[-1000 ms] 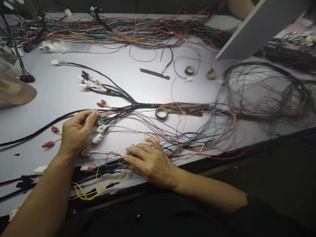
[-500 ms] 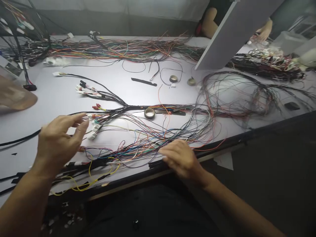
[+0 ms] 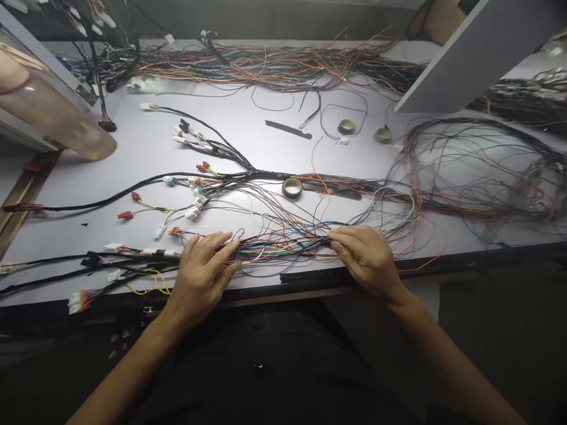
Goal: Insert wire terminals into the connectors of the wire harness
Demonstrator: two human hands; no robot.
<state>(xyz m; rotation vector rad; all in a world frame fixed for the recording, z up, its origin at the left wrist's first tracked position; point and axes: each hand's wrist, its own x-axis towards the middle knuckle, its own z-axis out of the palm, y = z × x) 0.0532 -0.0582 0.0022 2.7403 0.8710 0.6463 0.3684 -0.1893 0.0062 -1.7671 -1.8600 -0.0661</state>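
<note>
Well to the left of the left fingers, a blocky white-and-orange plastic connector point(image 3: 78, 301) lies by the near edge of the worktop point(image 3: 266, 154). Closer to those fingers and farther from that edge, a small glossy red connector point(image 3: 125, 215) points left on a thin wire. The left hand point(image 3: 204, 270) lies over the left part of the wire bundle point(image 3: 283, 243), its fingers curved and slightly parted; whether they grip any strands is hidden.

The wire bundle stretches between both hands' fingers, its long axis running left to right and slanting slightly upward to the right. Its strands are thin, smooth, many-coloured and loosely crossed. Beyond it, between the hands, a ring-shaped, dark-sided tape roll point(image 3: 292, 188) lies flat.

The right hand point(image 3: 370, 258) has thumb and fingertips drawn together, pinching the bundle's right part. Right of these fingers, fine wires spread into a broad, tangled loop point(image 3: 413, 171).
</note>
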